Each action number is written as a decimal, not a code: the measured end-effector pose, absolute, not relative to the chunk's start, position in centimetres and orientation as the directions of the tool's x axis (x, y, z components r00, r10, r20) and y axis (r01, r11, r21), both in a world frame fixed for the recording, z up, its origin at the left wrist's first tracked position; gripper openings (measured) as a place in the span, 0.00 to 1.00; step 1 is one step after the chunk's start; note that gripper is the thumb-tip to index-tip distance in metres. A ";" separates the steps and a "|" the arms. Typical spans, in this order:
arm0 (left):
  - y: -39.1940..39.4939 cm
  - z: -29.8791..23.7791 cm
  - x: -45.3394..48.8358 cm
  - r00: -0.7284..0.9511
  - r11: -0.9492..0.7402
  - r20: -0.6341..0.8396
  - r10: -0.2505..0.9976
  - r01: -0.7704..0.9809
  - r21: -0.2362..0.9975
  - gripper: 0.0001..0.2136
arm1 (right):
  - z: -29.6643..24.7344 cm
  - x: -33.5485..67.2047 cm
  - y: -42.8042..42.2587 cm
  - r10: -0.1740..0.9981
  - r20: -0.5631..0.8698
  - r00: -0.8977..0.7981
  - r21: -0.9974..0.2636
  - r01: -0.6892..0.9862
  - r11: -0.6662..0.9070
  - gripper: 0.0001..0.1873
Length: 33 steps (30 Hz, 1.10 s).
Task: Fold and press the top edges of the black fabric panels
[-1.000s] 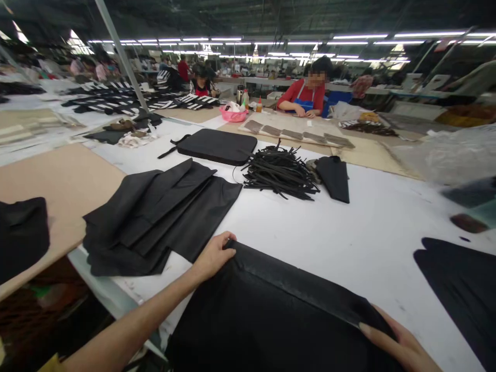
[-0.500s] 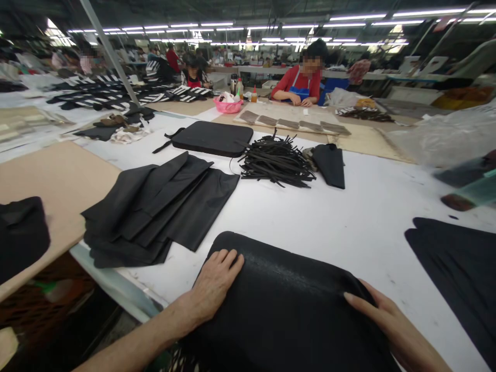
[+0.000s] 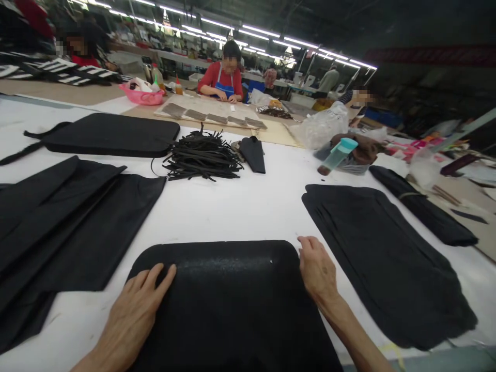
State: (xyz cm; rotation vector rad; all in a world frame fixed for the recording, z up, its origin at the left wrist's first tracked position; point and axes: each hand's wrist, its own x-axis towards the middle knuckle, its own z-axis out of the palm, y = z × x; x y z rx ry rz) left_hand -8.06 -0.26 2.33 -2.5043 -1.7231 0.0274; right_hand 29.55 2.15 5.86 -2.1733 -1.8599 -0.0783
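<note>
A black rounded sheet (image 3: 232, 305) lies on the white table in front of me, with a scuffed, slightly shiny band across its far end. My left hand (image 3: 139, 299) rests on its left side, fingers spread over the surface. At the far right corner is my right hand (image 3: 318, 266), its fingers bent and close together beside the sheet's edge. Their tips are partly hidden, so I cannot see whether they pinch anything. Left of the sheet lie folded black fabric pieces (image 3: 89, 227). To the right is a stack of black rounded pieces (image 3: 383, 258).
Farther back are a thick black pad (image 3: 112, 135) with straps, a heap of black strips (image 3: 205, 155) and a small black piece (image 3: 253, 154). A teal-lidded bottle (image 3: 338, 155) leans by plastic bags. Across the table sits a person in a red top (image 3: 209, 77).
My view has swung to the right. The black sheet now lies straighter before me. My right hand has let go its thumb-over-edge hold and moved to the far right corner.
</note>
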 end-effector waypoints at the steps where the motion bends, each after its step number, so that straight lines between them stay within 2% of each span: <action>1: -0.3 2.5 -8.0 0.356 -0.351 0.034 0.934 0.931 -0.096 0.30 | 5.8 29.2 1.9 0.971 0.141 0.193 -0.296 0.944 -0.145 0.12; 3: -0.2 2.7 -8.0 0.345 -0.342 0.018 0.938 0.934 -0.102 0.30 | 5.4 28.6 1.6 0.980 -0.048 0.195 -0.505 0.841 -0.192 0.08; 5: -0.1 2.8 -8.2 0.331 -0.329 -0.002 0.944 0.939 -0.102 0.30 | 5.0 28.1 1.6 0.972 -0.151 0.180 -0.581 0.780 -0.235 0.08; 10: 0.2 2.1 -9.2 0.306 -0.308 -0.033 0.951 0.949 -0.065 0.29 | 4.5 27.8 2.3 0.963 -0.182 0.199 -0.564 0.781 -0.268 0.11; 15: 0.3 1.6 -9.4 0.287 -0.288 -0.022 0.958 0.957 -0.039 0.29 | 4.3 27.0 2.7 0.940 -0.171 0.295 -0.405 0.849 -0.340 0.12; 17: 0.3 1.6 -9.4 0.290 -0.291 -0.017 0.957 0.956 -0.032 0.29 | 4.2 26.8 2.8 0.943 -0.165 0.288 -0.379 0.864 -0.330 0.12; 28: 0.5 1.8 -9.8 0.341 -0.341 -0.026 0.940 0.940 -0.012 0.28 | 4.8 27.2 2.9 0.955 -0.192 0.226 -0.417 0.862 -0.288 0.10; 33: 0.5 1.3 -9.9 0.298 -0.298 -0.002 0.955 0.955 0.008 0.30 | 4.4 27.2 2.5 0.964 -0.160 0.214 -0.420 0.868 -0.263 0.10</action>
